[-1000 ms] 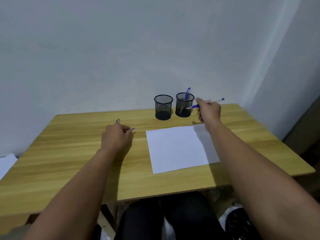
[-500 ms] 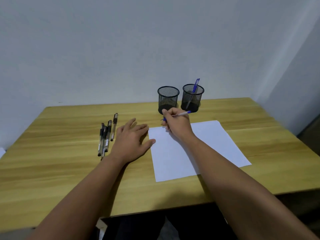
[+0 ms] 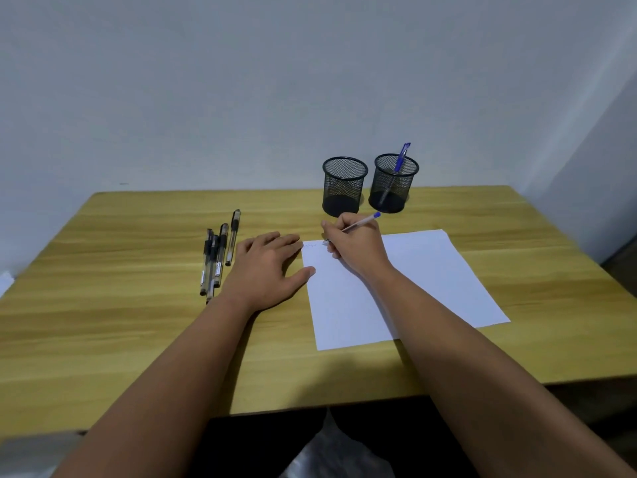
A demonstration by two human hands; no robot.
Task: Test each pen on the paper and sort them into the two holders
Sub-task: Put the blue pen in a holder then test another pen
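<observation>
Right hand (image 3: 358, 248) pinches a blue-capped pen (image 3: 360, 223) in writing grip, tip down at top-left corner of the paper (image 3: 413, 284), prob. to test ink; faint marks show there. Left hand (image 3: 267, 267) lies flat, fingers (image 3: 286, 240) spread, tips at paper's edge, likely steadying it. Four dark pens (image 3: 217, 257) wait on the table (image 3: 103, 305) beside left hand. Right holder (image 3: 394, 182) has one blue pen (image 3: 400, 160); left holder (image 3: 344, 186) looks empty.
</observation>
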